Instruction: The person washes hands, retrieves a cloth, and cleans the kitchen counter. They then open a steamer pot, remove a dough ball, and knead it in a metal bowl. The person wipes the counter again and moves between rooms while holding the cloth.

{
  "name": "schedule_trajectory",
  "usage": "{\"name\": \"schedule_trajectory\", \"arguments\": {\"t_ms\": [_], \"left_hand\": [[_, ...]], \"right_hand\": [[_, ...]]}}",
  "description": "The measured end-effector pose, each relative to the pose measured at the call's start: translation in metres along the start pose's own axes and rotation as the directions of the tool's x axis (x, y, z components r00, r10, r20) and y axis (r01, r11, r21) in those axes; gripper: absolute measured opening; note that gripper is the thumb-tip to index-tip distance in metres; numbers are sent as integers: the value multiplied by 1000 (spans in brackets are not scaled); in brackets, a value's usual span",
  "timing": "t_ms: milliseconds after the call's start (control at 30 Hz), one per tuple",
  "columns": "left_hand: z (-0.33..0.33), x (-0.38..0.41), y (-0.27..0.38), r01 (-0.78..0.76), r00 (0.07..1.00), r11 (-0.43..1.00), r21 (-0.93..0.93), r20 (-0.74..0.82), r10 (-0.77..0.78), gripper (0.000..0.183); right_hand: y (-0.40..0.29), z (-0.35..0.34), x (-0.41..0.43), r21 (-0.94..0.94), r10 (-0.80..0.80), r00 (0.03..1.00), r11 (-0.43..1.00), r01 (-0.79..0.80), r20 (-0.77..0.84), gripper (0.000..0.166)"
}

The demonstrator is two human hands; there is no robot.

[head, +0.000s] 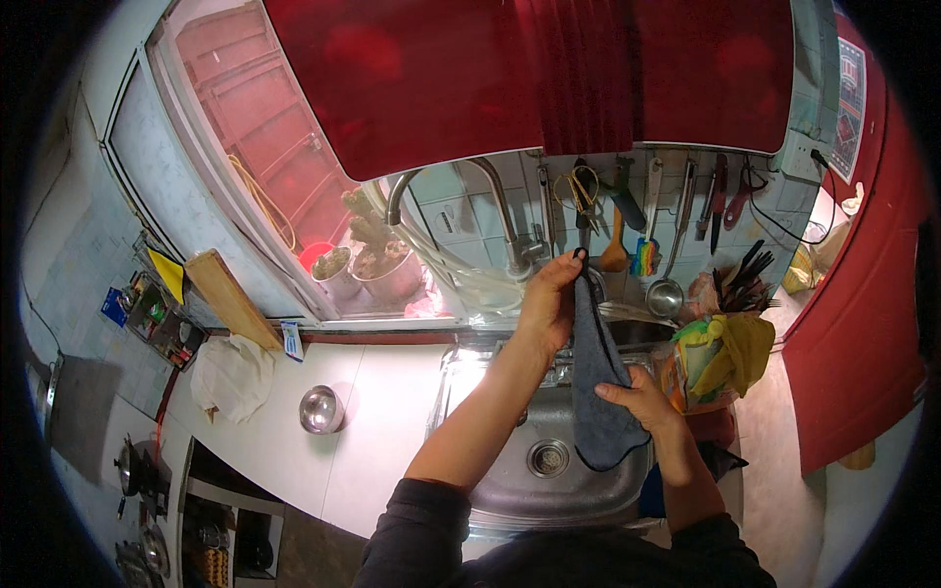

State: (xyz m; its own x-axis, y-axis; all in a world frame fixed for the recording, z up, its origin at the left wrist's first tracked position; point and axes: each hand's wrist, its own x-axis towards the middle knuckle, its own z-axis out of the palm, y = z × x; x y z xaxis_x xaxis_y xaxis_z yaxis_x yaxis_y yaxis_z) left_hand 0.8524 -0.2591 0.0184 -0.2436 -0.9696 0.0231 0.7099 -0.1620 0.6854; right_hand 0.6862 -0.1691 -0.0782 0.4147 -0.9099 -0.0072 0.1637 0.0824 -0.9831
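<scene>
A grey cloth with a dark edge [599,367] hangs over the stainless steel sink [514,478]. My left hand [550,298] is raised near the tiled wall and pinches the cloth's top corner. Lower down, my right hand [643,400] grips the cloth's right side between thumb and fingers. The cloth's lower end hangs beside the sink drain [548,458]. Behind my left hand stands a curved metal faucet [500,198], its spout turned to the left.
A steel bowl [321,409] and a white cloth bag [234,377] rest on the white counter at left. Utensils, among them a ladle [665,298], hang on the wall. A yellow cloth [735,356] lies right of the sink, below a bunch of cutlery [746,283].
</scene>
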Motion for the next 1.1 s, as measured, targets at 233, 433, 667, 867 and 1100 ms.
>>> {"name": "schedule_trajectory", "arguments": {"t_ms": [233,433,667,867,1100], "left_hand": [[-7,-6,8,46,999,999,-8,17,-46,9],[-7,-15,9,15,1000,999,-37,27,-14,6],[-38,-13,9,-31,993,998,-53,111,37,8],[-53,-6,2,-25,997,1000,9,-70,26,12],[-49,-7,14,20,998,984,176,-66,-8,8]], "right_hand": [[4,1,-3,47,-18,999,999,20,-33,31],[27,-8,-3,9,-53,998,999,53,-43,35],[9,9,-14,17,-125,982,992,128,-142,35],[-6,7,-29,-62,-96,973,995,84,-212,31],[-1,-1,-31,-44,-195,950,981,190,-245,31]]}}
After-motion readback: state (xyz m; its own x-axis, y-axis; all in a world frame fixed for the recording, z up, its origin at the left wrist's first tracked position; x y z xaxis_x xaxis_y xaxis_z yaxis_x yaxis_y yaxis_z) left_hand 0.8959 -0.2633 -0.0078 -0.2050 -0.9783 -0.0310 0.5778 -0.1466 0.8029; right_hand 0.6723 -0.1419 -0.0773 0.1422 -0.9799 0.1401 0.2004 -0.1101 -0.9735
